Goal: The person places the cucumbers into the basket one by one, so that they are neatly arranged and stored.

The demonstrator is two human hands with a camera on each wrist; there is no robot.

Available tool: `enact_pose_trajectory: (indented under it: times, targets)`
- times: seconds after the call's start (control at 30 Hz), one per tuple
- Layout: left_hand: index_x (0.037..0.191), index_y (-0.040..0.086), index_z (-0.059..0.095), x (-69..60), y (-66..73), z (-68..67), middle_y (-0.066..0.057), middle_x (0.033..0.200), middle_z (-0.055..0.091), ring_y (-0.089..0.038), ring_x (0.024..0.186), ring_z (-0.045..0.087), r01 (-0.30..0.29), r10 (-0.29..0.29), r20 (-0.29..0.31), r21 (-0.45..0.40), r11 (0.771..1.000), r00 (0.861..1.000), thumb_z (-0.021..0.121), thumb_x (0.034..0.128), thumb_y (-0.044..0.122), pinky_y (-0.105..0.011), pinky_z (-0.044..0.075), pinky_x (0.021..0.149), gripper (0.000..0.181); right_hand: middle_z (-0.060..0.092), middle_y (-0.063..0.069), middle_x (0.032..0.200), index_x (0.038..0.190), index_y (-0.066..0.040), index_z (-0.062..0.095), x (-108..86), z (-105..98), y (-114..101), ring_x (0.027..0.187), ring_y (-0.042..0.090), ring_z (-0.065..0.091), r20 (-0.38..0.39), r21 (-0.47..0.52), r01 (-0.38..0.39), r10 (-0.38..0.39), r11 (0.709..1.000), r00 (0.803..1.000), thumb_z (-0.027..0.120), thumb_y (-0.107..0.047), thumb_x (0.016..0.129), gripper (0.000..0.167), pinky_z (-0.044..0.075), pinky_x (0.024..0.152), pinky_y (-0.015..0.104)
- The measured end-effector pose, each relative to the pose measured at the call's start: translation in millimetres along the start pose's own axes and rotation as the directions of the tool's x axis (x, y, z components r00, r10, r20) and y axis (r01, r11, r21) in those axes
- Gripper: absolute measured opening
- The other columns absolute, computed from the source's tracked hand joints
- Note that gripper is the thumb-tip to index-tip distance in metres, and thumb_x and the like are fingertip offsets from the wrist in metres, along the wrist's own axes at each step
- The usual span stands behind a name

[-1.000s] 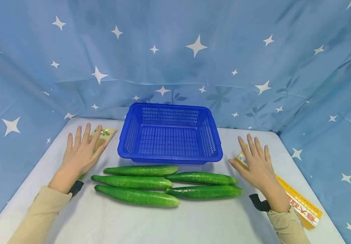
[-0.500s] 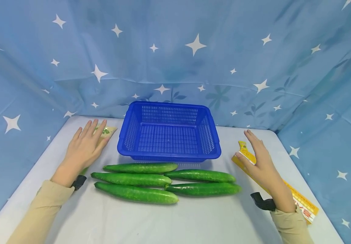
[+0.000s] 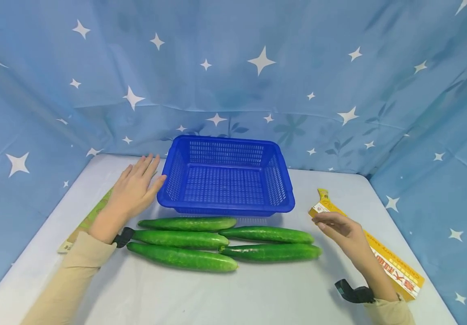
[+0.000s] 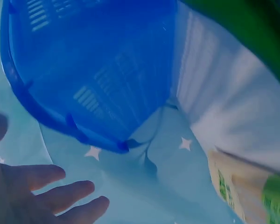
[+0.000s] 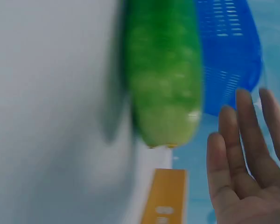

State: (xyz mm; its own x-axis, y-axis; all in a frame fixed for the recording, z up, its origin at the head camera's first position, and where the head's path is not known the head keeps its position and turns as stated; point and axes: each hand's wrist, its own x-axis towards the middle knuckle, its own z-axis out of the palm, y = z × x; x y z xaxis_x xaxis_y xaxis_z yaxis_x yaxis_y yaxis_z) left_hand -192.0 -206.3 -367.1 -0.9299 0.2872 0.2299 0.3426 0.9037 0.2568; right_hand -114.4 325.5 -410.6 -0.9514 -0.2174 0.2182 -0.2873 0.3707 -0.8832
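Just off the left end of the blue basket (image 3: 225, 209), the left hand (image 3: 135, 185) reaches out flat, thumb apart, holding nothing; it and its wrist cover part of a green packet (image 3: 82, 230). Five cucumbers (image 3: 182, 261) lie in front of the basket, between the hands. The right hand (image 3: 348, 237), bare too, bends its fingers loosely, partly blocking a long yellow box (image 3: 395, 267). A starry curtain (image 3: 233, 81) hangs close behind.
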Motion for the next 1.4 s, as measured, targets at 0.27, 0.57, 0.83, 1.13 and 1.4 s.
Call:
enact_pose_trajectory:
  times: [0.27,0.57,0.83,1.13,1.4]
  targets:
    - [0.157,-0.006,0.011,7.2,10.1,20.0,-0.023,0.163,0.010,-0.038,0.150,0.010,-0.035,0.036,0.067,-0.016,0.999,0.997,0.045,0.1021,0.040,-0.059,0.013,0.118,0.079,0.069,0.012,0.116,0.115,0.002,0.070,-12.4,11.0,29.4,0.106,0.015,0.066,0.094,0.058,-0.194,0.188,0.979,0.978,0.069,-0.012,0.093,0.026,0.052,0.091,0.022]
    - [0.154,-0.010,-0.003,13.8,8.6,29.0,-0.024,0.162,-0.012,-0.035,0.150,-0.008,-0.051,0.060,0.167,-0.060,0.997,0.984,0.044,0.1013,0.024,-0.050,0.004,0.121,0.078,0.065,0.010,0.128,0.123,-0.004,0.069,-17.5,7.5,43.9,0.117,0.003,0.058,0.222,0.016,-0.316,0.305,0.948,0.926,0.082,-0.013,0.079,0.046,0.045,0.098,0.018]
    - [0.154,-0.011,-0.003,14.9,7.5,31.0,-0.024,0.162,-0.014,-0.036,0.150,-0.008,-0.068,0.082,0.173,-0.086,0.994,0.982,0.043,0.1007,0.022,-0.053,0.006,0.121,0.077,0.064,0.017,0.127,0.122,-0.002,0.069,-20.1,5.1,52.8,0.115,0.002,0.058,0.239,-0.010,-0.195,0.192,0.981,0.952,0.081,-0.009,0.079,0.045,0.045,0.096,0.016]
    - [0.152,-0.014,-0.002,12.7,8.9,33.7,-0.027,0.160,-0.014,-0.038,0.149,-0.009,-0.070,0.086,0.173,-0.099,0.993,0.981,0.044,0.0998,0.020,-0.055,0.006,0.120,0.078,0.065,0.016,0.127,0.123,-0.004,0.069,-19.3,2.7,57.2,0.112,0.003,0.060,0.249,-0.024,-0.196,0.196,0.980,0.949,0.080,-0.010,0.081,0.044,0.050,0.092,0.020]
    - [0.152,-0.013,-0.005,13.6,7.4,29.2,-0.027,0.160,-0.017,-0.037,0.149,-0.012,-0.064,0.086,0.184,-0.125,0.990,0.979,0.042,0.0999,0.017,-0.054,0.002,0.120,0.077,0.067,0.016,0.124,0.120,-0.003,0.072,-20.6,10.4,55.7,0.109,0.004,0.062,0.178,-0.015,-0.221,0.220,0.975,0.959,0.083,-0.011,0.077,0.045,0.052,0.089,0.022]
